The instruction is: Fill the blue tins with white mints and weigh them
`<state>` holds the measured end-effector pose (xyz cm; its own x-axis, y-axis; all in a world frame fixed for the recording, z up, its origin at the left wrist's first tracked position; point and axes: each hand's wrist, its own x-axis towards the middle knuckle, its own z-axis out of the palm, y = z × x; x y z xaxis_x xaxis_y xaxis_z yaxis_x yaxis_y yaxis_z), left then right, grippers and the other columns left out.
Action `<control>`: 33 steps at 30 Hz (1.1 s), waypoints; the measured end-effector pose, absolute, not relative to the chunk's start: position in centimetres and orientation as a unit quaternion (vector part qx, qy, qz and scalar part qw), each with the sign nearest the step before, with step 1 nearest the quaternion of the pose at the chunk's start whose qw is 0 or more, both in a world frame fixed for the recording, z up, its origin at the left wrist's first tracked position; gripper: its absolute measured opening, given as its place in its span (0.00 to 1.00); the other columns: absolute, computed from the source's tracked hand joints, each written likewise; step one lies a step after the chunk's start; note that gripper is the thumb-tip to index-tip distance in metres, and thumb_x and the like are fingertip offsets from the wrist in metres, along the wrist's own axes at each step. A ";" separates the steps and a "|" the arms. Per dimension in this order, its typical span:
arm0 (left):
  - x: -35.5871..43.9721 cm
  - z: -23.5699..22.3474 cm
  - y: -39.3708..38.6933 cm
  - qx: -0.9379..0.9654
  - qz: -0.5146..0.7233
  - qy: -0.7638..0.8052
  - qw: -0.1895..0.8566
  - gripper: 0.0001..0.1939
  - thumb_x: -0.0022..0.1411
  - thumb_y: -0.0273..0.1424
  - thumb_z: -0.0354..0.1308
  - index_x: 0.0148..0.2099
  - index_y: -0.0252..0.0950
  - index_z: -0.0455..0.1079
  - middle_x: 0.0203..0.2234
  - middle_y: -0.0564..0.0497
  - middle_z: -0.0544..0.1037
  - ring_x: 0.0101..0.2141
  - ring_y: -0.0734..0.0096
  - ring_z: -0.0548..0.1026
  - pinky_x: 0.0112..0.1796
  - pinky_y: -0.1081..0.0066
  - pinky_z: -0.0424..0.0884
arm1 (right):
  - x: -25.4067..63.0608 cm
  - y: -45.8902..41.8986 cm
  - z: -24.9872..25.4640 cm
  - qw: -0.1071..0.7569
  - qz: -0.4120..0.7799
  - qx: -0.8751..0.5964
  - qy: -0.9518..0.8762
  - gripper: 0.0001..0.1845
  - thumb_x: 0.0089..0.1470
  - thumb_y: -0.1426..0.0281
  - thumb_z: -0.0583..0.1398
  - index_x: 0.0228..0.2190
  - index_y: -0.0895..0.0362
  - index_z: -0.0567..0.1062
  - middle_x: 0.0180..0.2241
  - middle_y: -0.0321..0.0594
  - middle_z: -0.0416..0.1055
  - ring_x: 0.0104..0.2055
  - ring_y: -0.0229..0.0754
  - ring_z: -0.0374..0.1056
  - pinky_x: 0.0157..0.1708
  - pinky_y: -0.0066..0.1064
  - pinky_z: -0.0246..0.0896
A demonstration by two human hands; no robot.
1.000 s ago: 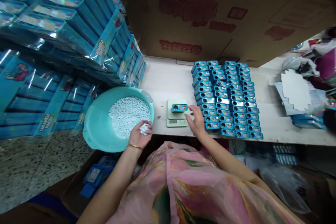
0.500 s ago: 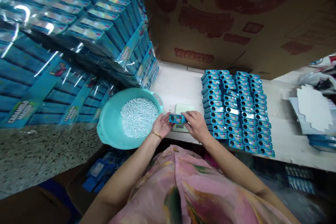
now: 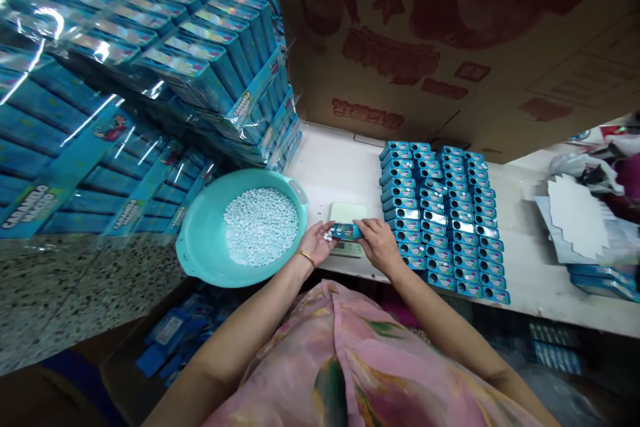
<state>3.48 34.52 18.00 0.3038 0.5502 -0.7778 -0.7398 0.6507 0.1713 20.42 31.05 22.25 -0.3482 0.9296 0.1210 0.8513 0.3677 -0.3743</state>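
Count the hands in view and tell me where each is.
2. The left hand, with white pieces on it, is at the left end of the blue tin; the right hand grips the other end.

Behind the scale [image 3: 347, 211], a strip of counter [image 3: 327, 159] is lying open between stacked packs [image 3: 200, 80] and rows of boxes [image 3: 465, 239], while a held box [image 3: 347, 231] is obstructing the scale from above. A tub [image 3: 200, 233] is blocking the left, a carton [image 3: 450, 113] the back.
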 end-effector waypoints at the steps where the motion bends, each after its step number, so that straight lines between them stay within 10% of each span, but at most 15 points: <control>1: 3.4 17.9 34.5 -0.112 0.405 0.431 0.798 0.12 0.57 0.28 0.46 0.31 0.28 0.69 0.22 0.45 0.73 0.25 0.70 0.71 0.30 0.69 0.70 | 20.8 31.1 21.7 0.190 0.155 -0.558 -0.793 0.20 0.52 0.69 0.53 0.48 0.56 0.62 0.42 0.44 0.65 0.44 0.45 0.57 0.42 0.37 0.53; 12: -0.7 19.2 31.8 -0.036 0.408 0.458 0.789 0.09 0.51 0.15 0.49 0.34 0.26 0.69 0.30 0.42 0.74 0.32 0.72 0.73 0.33 0.76 0.71 | 20.8 33.1 13.8 0.372 0.427 -0.599 -0.567 0.18 0.47 0.70 0.52 0.42 0.59 0.60 0.37 0.42 0.65 0.39 0.39 0.63 0.40 0.32 0.60; 18: -2.1 19.2 29.7 -0.001 0.381 0.490 0.784 0.11 0.50 0.14 0.50 0.35 0.27 0.69 0.31 0.43 0.75 0.34 0.72 0.73 0.37 0.75 0.70 | 19.6 30.1 18.1 0.307 0.249 -0.593 -0.701 0.23 0.49 0.73 0.52 0.49 0.57 0.59 0.51 0.47 0.55 0.54 0.45 0.50 0.51 0.42 0.49; 26: -1.3 18.7 26.4 0.022 0.314 0.451 0.835 0.17 0.47 0.13 0.50 0.39 0.31 0.68 0.30 0.46 0.75 0.34 0.70 0.74 0.39 0.72 0.69 | 11.9 27.1 19.7 0.027 0.248 -0.393 -0.885 0.11 0.53 0.76 0.50 0.37 0.61 0.69 0.36 0.46 0.66 0.38 0.41 0.61 0.35 0.32 0.60; 33: -2.8 18.8 25.1 0.012 0.274 0.434 0.858 0.27 0.45 0.13 0.52 0.48 0.34 0.64 0.34 0.46 0.75 0.38 0.66 0.73 0.42 0.68 0.67 | 11.9 26.8 18.1 0.015 0.313 -0.371 -0.874 0.10 0.53 0.69 0.52 0.36 0.57 0.70 0.37 0.40 0.66 0.39 0.38 0.61 0.33 0.26 0.60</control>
<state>-2.77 25.13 18.78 0.4735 0.4814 -0.7377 -0.4601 0.8493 0.2588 11.95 26.77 18.13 -0.7247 0.6579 -0.2050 0.6388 0.5298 -0.5579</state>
